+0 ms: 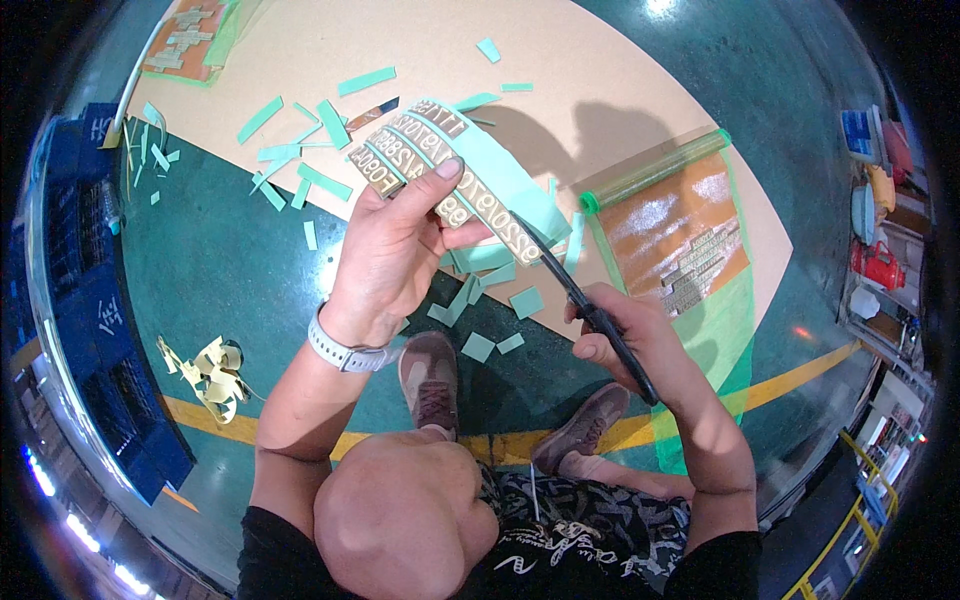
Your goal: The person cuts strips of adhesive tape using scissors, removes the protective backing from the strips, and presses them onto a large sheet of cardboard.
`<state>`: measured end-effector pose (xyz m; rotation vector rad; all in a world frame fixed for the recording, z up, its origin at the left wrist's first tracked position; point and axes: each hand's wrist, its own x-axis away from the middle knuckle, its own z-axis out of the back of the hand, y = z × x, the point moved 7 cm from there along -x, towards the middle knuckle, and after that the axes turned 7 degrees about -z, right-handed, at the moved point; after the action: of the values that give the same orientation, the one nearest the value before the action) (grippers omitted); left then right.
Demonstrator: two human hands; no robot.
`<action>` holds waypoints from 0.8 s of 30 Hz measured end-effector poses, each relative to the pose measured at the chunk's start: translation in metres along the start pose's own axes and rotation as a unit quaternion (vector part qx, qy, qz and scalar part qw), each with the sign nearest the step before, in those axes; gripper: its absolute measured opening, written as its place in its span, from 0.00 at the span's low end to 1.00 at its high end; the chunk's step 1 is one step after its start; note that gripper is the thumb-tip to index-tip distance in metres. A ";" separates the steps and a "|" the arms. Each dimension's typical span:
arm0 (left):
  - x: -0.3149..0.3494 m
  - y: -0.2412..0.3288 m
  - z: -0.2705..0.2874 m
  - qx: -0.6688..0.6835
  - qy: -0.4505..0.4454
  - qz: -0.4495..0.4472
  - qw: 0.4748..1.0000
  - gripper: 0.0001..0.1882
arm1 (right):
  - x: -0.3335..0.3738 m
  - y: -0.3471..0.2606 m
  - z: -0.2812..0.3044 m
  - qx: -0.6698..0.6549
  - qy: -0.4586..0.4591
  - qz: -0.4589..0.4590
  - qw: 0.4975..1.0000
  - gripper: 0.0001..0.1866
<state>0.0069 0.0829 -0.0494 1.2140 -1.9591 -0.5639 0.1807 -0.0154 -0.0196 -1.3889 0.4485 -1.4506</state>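
Two bare hands meet over tan board [300, 40]. Left hand [385, 240], thumb on top and fingers beneath, pinches green sheet [500, 170] bearing rows of raised gold characters, above board's near edge. Right hand [635, 335], fingers curled tightly around long black tool [570, 290], hovers by same edge, tool's tip at sheet. Green scraps [366, 81] litter board; orange panel [630, 240] lies on its right part.
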 end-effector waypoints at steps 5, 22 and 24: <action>0.003 -0.006 -0.006 0.000 -0.011 0.000 1.000 0.15 | 0.001 0.003 0.000 -0.004 -0.020 -0.020 1.000 0.29; 0.003 -0.007 -0.009 0.000 -0.019 -0.004 1.000 0.15 | -0.001 0.000 0.005 0.048 0.018 0.021 0.998 0.24; 0.003 -0.007 -0.008 -0.003 -0.015 0.001 1.000 0.15 | -0.001 0.001 0.005 0.054 0.014 0.019 0.998 0.24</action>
<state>0.0162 0.0769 -0.0482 1.2069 -1.9824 -0.5891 0.1853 -0.0131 -0.0194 -1.2687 0.4064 -1.4435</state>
